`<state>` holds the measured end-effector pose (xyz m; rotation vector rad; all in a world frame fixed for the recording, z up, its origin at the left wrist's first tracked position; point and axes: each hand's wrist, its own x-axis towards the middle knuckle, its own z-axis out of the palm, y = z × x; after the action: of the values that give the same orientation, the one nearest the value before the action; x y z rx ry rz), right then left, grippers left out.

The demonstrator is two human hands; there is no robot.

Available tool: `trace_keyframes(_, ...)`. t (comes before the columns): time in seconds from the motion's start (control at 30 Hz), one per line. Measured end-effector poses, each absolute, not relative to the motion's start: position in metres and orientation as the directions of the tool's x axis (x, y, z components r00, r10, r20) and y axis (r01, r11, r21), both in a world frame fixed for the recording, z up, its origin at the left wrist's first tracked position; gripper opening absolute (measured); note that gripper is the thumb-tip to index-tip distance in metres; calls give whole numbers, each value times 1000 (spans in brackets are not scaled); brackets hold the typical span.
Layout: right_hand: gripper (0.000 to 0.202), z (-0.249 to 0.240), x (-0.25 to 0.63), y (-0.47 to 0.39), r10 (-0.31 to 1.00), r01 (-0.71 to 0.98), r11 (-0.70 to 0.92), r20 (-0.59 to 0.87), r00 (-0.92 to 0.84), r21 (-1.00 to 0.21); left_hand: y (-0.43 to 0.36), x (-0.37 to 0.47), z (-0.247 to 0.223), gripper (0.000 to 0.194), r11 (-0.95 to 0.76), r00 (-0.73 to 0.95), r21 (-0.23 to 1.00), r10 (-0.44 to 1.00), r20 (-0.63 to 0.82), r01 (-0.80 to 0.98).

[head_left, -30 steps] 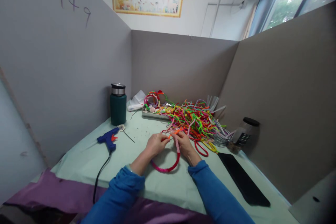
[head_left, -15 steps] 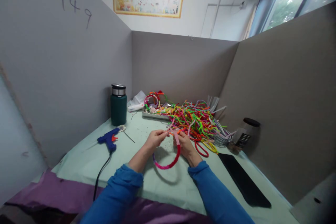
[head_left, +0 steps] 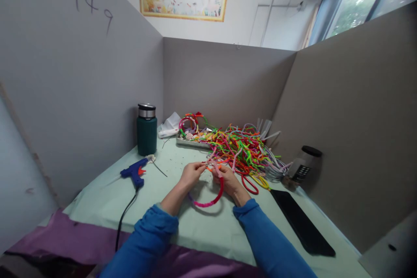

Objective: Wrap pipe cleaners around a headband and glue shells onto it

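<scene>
A curved headband (head_left: 213, 202) wrapped in fuzzy pipe cleaners, red, hot pink and purple, hangs between my hands above the table. My right hand (head_left: 228, 179) is closed around its upper right end, where the wrapping turns light pink. My left hand (head_left: 193, 173) pinches a pipe cleaner (head_left: 210, 164) at that same end; a pink tail of it points upward. Some orange shows between the fingers of both hands. The fingertips partly cover where the strands meet. On the left, the headband's other end passes behind my left wrist.
Left lie a blue glue gun (head_left: 133, 173) with a black cord and a dark green thermos (head_left: 147, 132). Behind my hands are a metal tray (head_left: 193, 143) and a heap of coloured pipe cleaners (head_left: 244, 145). Scissors (head_left: 250, 185), a black flat strip (head_left: 301, 221) and a jar (head_left: 301, 169) stand right.
Both hands have shifted slightly left with the headband, and its lower curve has tipped up a little. The pipe cleaner is still pinched. Everything else stays put.
</scene>
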<state>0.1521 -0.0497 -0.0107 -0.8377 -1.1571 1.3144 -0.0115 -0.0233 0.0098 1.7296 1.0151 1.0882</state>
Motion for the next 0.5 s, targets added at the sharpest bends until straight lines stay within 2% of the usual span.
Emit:
trace_keyframes(0.1, 25, -13, 154, -48, 979, -290, 120, 161, -123, -949, -25, -13, 11, 35, -374, 354, 869, 900, 255, 324)
trace_keyframes(0.23, 24, -12, 153, -48, 980, -231, 182, 195, -31, -956, -31, -15, 16, 36, -411, 428, 798, 878, 216, 441)
trace_keyframes(0.5, 28, -5, 153, -51, 979, -128, 205, 206, 13, -970, -37, -12, 13, 30, -491, 639, 798, 748, 180, 349)
